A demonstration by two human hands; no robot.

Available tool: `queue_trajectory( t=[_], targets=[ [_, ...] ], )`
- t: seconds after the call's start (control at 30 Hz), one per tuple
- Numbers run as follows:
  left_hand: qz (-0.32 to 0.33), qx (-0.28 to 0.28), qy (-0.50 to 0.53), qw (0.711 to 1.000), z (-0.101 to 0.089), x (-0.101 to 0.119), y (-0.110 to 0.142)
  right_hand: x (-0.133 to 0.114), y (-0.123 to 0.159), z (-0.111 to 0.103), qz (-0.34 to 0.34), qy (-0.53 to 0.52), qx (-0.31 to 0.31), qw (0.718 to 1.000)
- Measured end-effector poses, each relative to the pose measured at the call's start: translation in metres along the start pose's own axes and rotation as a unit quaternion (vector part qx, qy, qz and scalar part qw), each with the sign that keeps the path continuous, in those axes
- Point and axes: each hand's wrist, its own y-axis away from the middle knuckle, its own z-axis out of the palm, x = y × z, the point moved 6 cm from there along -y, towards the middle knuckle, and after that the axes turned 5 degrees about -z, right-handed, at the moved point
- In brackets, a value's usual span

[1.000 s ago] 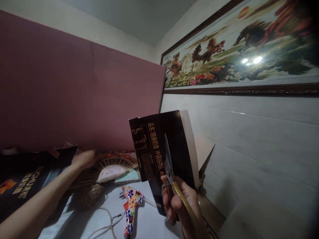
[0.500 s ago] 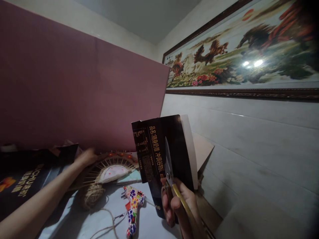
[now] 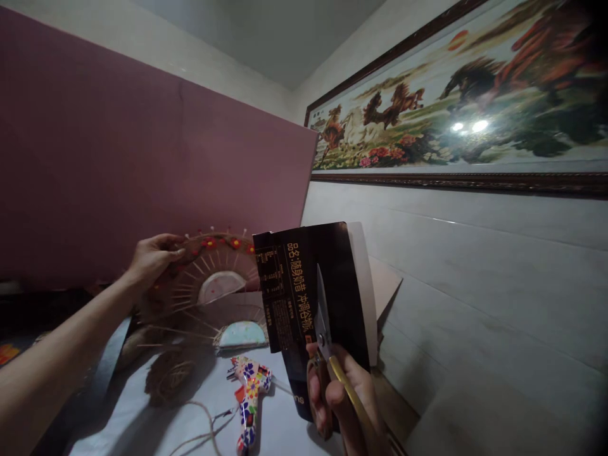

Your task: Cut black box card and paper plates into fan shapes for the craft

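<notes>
At 8 o'clock a fan (image 3: 221, 286) is propped up, its rim pinched by the left hand (image 3: 152, 258). At 6, a black card (image 3: 306, 272) — the right hand (image 3: 349, 392) clasps scissors (image 3: 322, 335) against it, blades together. The step looks like handling the fan one-handed; the next move calls for a steady left grip — blades clear.

a framed horse picture (image 3: 446, 98), catching bright glare, hangs on a pale wall (image 3: 494, 278) beside a pink panel (image 3: 142, 152).
</notes>
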Motion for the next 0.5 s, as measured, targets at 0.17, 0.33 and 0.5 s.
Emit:
queue_trajectory(
  t=[0.17,0.33,0.5],
  targets=[
    [0.044,0.042,0.013,0.998,0.002,0.015,-0.01,0.0,-0.003,-0.002,-0.003,0.003,0.011,1.0],
    [0.072,0.035,-0.018,0.997,0.016,0.015,-0.021,0.002,-0.006,-0.005,0.005,0.01,0.009,1.0],
    [0.088,-0.016,-0.071,0.993,0.044,-0.005,-0.027,0.002,-0.007,-0.005,0.0,0.013,0.003,1.0]
  ],
)
